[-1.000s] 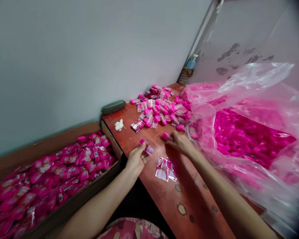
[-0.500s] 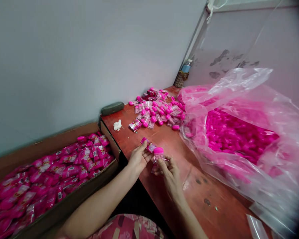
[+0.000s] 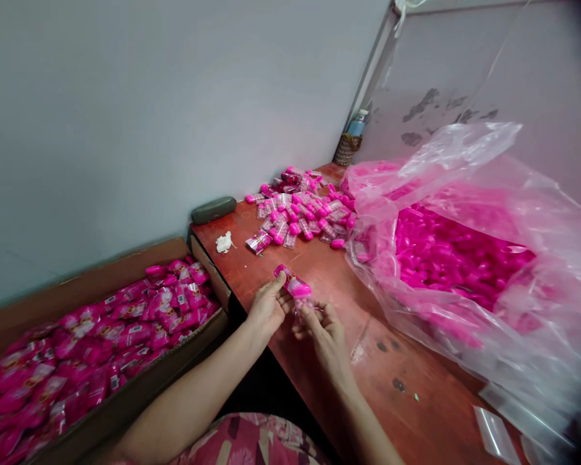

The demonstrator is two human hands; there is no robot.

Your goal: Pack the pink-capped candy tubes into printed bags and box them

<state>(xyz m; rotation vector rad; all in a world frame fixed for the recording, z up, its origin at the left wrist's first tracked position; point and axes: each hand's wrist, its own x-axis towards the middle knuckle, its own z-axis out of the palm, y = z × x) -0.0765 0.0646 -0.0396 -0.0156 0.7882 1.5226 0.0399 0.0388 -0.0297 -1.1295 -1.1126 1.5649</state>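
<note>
My left hand (image 3: 267, 309) pinches a printed pink sleeve (image 3: 286, 274) between thumb and fingers, above the table's near edge. In my right hand (image 3: 323, 330) is a small clear container (image 3: 302, 294) with a bright pink cap, held by its body. The capped end meets the lower right end of the sleeve; whether it has entered the sleeve I cannot tell. Beyond both hands lies a pile of similar pink-capped containers (image 3: 304, 210) filled with pale pieces. One printed packet (image 3: 259, 241) rests at the pile's near side.
To the left, a cardboard box (image 3: 140, 252) holds many pink wrapped packets (image 3: 140, 332). A large plastic bag (image 3: 469, 139) of pink caps stands on the red table (image 3: 368, 381) at right. A dark case (image 3: 214, 210), crumpled white tissue (image 3: 224, 242) and a bottle (image 3: 357, 123) sit near the wall.
The capped container in my right hand has come up against the end of the sleeve, where before they were apart. The view has shifted slightly.
</note>
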